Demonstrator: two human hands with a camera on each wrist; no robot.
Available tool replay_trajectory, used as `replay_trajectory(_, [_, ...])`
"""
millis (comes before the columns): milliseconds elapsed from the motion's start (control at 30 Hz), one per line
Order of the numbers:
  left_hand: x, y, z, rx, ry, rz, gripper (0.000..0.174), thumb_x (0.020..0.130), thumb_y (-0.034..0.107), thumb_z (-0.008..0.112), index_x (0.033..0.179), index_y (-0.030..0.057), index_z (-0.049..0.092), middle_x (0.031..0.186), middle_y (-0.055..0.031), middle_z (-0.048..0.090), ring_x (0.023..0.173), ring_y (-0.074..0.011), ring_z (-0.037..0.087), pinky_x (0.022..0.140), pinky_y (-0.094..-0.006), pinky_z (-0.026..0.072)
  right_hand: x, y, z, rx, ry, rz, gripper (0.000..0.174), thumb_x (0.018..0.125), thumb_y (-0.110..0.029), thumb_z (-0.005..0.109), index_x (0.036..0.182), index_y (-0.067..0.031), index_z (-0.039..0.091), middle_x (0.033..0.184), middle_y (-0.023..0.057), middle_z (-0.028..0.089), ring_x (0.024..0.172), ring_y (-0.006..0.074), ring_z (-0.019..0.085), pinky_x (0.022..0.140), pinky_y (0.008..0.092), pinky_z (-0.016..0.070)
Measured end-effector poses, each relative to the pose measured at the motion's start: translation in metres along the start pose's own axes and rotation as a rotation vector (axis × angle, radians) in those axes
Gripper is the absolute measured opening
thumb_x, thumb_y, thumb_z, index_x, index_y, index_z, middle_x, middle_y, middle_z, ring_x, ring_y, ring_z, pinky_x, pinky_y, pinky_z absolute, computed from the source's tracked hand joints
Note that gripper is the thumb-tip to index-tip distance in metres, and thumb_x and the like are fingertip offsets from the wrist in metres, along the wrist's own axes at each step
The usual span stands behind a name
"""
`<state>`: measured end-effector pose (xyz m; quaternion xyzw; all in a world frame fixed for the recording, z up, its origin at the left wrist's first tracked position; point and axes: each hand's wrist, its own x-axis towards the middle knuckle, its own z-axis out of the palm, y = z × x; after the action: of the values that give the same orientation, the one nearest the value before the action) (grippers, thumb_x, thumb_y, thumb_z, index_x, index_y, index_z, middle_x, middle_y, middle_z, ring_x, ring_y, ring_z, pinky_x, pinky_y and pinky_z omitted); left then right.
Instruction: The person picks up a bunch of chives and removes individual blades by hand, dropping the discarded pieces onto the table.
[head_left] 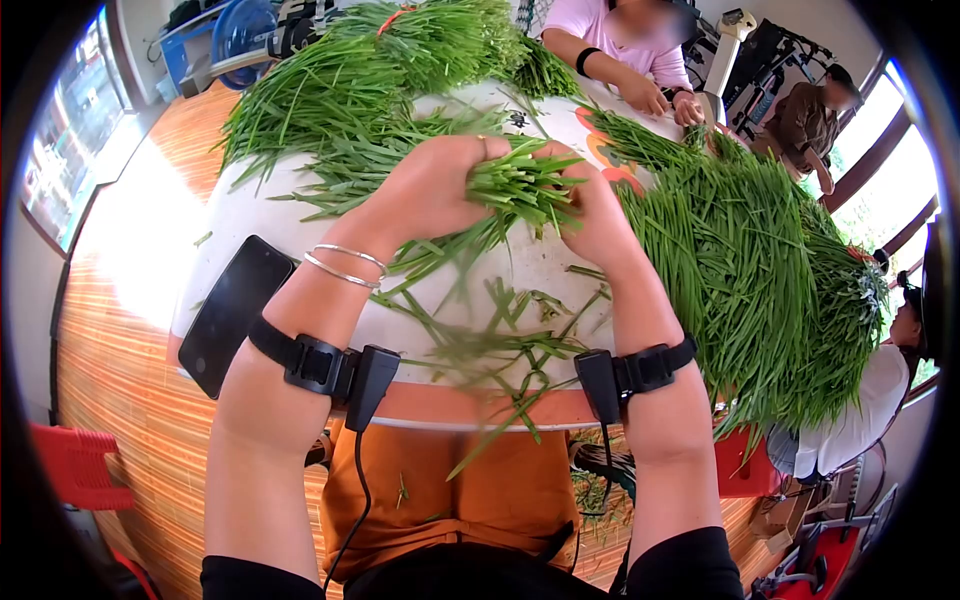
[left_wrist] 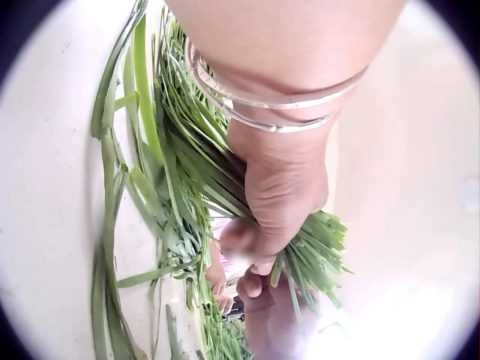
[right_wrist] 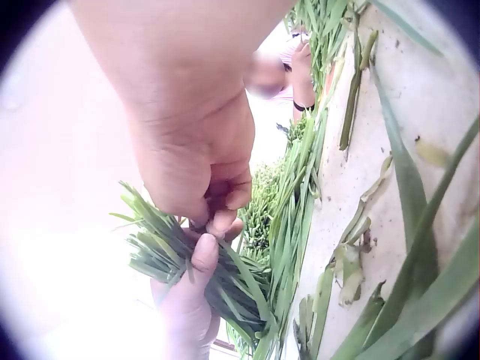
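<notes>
A bunch of garlic chives (head_left: 520,188) is raised over the table, its pale cut ends turned toward me. My left hand (head_left: 440,188) grips it, the thumb laid along the stems; in the left wrist view the cut ends (left_wrist: 319,251) stick out past that thumb. On the other side of the bunch, my right hand (head_left: 597,222) has its fingers curled in and pinches at the stems. The right wrist view puts its fingertips (right_wrist: 221,223) close to the left thumb (right_wrist: 204,253). Long leaves trail down behind the left hand.
Piles of chives lie at the back left (head_left: 400,60) and right (head_left: 720,270) of the white table (head_left: 390,345). Loose leaves (head_left: 520,345) litter its near edge. A black phone (head_left: 235,315) rests at the left. Across the table, a person in pink (head_left: 640,60) handles chives.
</notes>
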<state>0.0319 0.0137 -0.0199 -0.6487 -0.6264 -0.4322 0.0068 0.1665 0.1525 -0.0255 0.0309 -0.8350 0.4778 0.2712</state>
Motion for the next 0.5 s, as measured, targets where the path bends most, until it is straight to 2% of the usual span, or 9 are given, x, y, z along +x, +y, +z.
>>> replay_trajectory(67, [-0.001, 0.0, 0.0, 0.04, -0.02, -0.05, 0.026, 0.066, 0.001, 0.066, 0.09, 0.0028, 0.057, 0.081, -0.0117, 0.061, 0.073, -0.0245, 0.056, 0.072, -0.0301, 0.0447, -0.003, -0.014, -0.001, -0.036, 0.021, 0.052, 0.031, 0.075, 0.009, 0.057, 0.104, -0.0017, 0.055, 0.086, 0.0025, 0.059, 0.08, 0.0099, 0.056, 0.072, 0.0242, 0.0459])
replay_trajectory(167, [-0.001, -0.004, 0.002, 0.058, 0.095, -0.055, 0.028, 0.066, 0.001, 0.065, 0.093, 0.0041, 0.058, 0.077, -0.0115, 0.061, 0.071, -0.0254, 0.057, 0.07, -0.0309, 0.0451, -0.001, -0.013, -0.003, 0.01, 0.102, 0.105, 0.027, 0.078, 0.007, 0.058, 0.104, -0.0014, 0.057, 0.078, 0.0008, 0.059, 0.073, 0.0072, 0.055, 0.068, 0.0222, 0.0461])
replay_trajectory(233, [0.0, 0.0, -0.001, 0.035, 0.116, -0.089, 0.034, 0.064, 0.005, 0.064, 0.096, 0.0068, 0.058, 0.078, -0.0169, 0.059, 0.077, -0.0367, 0.056, 0.068, -0.0381, 0.0451, 0.003, -0.006, -0.004, 0.176, 0.218, 0.105, 0.022, 0.082, 0.003, 0.057, 0.103, -0.0011, 0.059, 0.073, -0.0009, 0.058, 0.066, 0.0034, 0.054, 0.062, 0.0189, 0.0461])
replay_trajectory(267, [0.001, 0.0, 0.0, 0.035, 0.116, -0.089, 0.034, 0.064, 0.005, 0.064, 0.096, 0.0068, 0.058, 0.078, -0.0169, 0.059, 0.077, -0.0367, 0.056, 0.068, -0.0381, 0.0451, 0.004, -0.008, -0.005, 0.197, 0.242, 0.087, 0.017, 0.085, 0.0, 0.056, 0.102, -0.0009, 0.06, 0.072, -0.0005, 0.057, 0.064, 0.0019, 0.053, 0.059, 0.017, 0.0457])
replay_trajectory(367, [0.002, -0.001, 0.001, -0.012, 0.128, -0.113, 0.035, 0.065, 0.003, 0.062, 0.099, 0.0091, 0.058, 0.084, -0.016, 0.061, 0.082, -0.0372, 0.056, 0.07, -0.0381, 0.0454, 0.003, -0.001, -0.01, 0.201, 0.249, -0.013, 0.017, 0.085, -0.002, 0.057, 0.102, 0.0008, 0.06, 0.074, 0.0007, 0.059, 0.065, 0.0041, 0.054, 0.06, 0.0181, 0.0465])
replay_trajectory(400, [0.002, -0.003, 0.001, 0.063, 0.141, -0.083, 0.037, 0.065, 0.0, 0.061, 0.1, 0.0085, 0.057, 0.089, -0.0133, 0.061, 0.085, -0.0333, 0.057, 0.075, -0.0359, 0.0446, 0.004, -0.002, -0.012, 0.201, 0.25, -0.013, 0.017, 0.085, -0.002, 0.057, 0.102, 0.0008, 0.06, 0.074, 0.0007, 0.059, 0.065, 0.0041, 0.054, 0.06, 0.0181, 0.0465])
replay_trajectory(433, [0.002, -0.004, 0.0, 0.138, 0.153, -0.054, 0.038, 0.065, -0.003, 0.061, 0.101, 0.0079, 0.056, 0.094, -0.0106, 0.061, 0.087, -0.0293, 0.058, 0.079, -0.0337, 0.0439, 0.006, -0.005, -0.014, 0.25, 0.334, -0.001, 0.018, 0.086, -0.003, 0.056, 0.103, 0.0017, 0.06, 0.076, 0.0019, 0.061, 0.065, 0.0052, 0.055, 0.062, 0.0187, 0.0467])
replay_trajectory(467, [0.001, -0.006, -0.003, 0.137, 0.152, -0.054, 0.038, 0.065, -0.003, 0.061, 0.101, 0.0079, 0.056, 0.094, -0.0106, 0.061, 0.087, -0.0293, 0.058, 0.079, -0.0337, 0.0439, 0.008, -0.006, -0.016, 0.299, 0.418, 0.012, 0.019, 0.086, -0.003, 0.055, 0.104, 0.0026, 0.06, 0.079, 0.003, 0.062, 0.066, 0.0064, 0.056, 0.064, 0.0193, 0.0469])
replay_trajectory(500, [0.001, -0.008, -0.008, 0.206, 0.24, 0.025, 0.037, 0.065, -0.003, 0.061, 0.1, 0.0082, 0.056, 0.094, -0.0101, 0.06, 0.09, -0.0302, 0.057, 0.08, -0.0352, 0.043, 0.009, -0.004, -0.019, 0.299, 0.419, 0.013, 0.019, 0.086, -0.003, 0.055, 0.104, 0.0026, 0.06, 0.079, 0.003, 0.062, 0.066, 0.0064, 0.056, 0.064, 0.0193, 0.0469])
